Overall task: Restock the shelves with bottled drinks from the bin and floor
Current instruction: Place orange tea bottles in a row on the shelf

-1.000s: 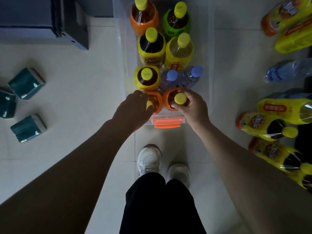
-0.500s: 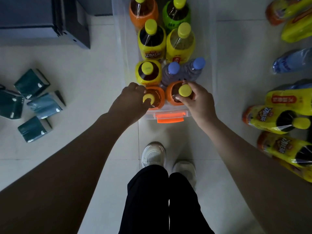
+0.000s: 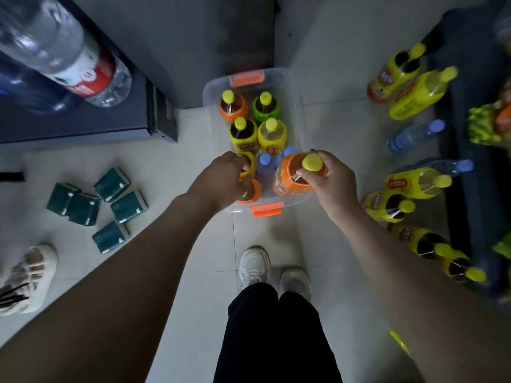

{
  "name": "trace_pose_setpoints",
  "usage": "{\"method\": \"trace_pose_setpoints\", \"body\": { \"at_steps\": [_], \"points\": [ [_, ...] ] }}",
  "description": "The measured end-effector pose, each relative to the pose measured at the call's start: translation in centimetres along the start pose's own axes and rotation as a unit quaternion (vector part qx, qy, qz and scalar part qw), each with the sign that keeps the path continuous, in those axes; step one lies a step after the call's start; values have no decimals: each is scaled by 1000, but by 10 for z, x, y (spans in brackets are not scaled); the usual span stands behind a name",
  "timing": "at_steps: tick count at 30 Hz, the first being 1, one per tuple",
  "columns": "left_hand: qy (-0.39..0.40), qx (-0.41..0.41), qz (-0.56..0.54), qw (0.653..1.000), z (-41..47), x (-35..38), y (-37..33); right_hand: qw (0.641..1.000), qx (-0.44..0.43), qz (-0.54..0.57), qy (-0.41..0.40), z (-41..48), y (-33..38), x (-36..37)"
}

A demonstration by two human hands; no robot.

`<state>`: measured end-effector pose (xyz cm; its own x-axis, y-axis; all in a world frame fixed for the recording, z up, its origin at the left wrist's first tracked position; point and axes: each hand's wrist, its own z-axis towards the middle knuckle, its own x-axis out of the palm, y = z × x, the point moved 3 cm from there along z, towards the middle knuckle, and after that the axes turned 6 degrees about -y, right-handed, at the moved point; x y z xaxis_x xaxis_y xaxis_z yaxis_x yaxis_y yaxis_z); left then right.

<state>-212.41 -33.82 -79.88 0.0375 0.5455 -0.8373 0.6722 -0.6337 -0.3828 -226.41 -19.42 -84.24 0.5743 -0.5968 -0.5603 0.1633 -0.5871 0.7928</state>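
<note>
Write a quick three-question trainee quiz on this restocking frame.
1. True or false: the right hand grips an orange-labelled bottle near its yellow cap.
2. What colour are the latches on the clear bin? A) blue B) orange C) green
3. Fill in: the left hand grips a second orange bottle at the bin's ____ edge, nearest or farthest from the person.
Key: 1 true; 2 B; 3 nearest.

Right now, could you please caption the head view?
Right hand holds orange bottle over bin; left hand grips second bottle.
</note>
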Motion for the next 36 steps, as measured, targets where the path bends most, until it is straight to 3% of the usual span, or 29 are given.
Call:
{"method": "trace_pose_setpoints", "body": {
  "at_steps": [8, 15, 23, 31, 36],
  "points": [
    [-14, 42, 39, 998, -66, -154, -119, 999, -14, 24, -37, -38, 139, -140],
    [-22, 96, 69, 993, -137, -247, -224, 992, -33, 67, -104, -84, 248, -271],
    [-55, 207, 48, 976, -182, -321, -321, 973, -41, 67, -218, -148, 310, -388],
    [-39, 364, 72, 928, -200, -357, -366, 924, 13, 69, -375, -229, 335, -445],
    [-31, 468, 59, 881, -216, -373, -396, 871, 41, 49, -487, -282, 350, -463]
  ]
}}
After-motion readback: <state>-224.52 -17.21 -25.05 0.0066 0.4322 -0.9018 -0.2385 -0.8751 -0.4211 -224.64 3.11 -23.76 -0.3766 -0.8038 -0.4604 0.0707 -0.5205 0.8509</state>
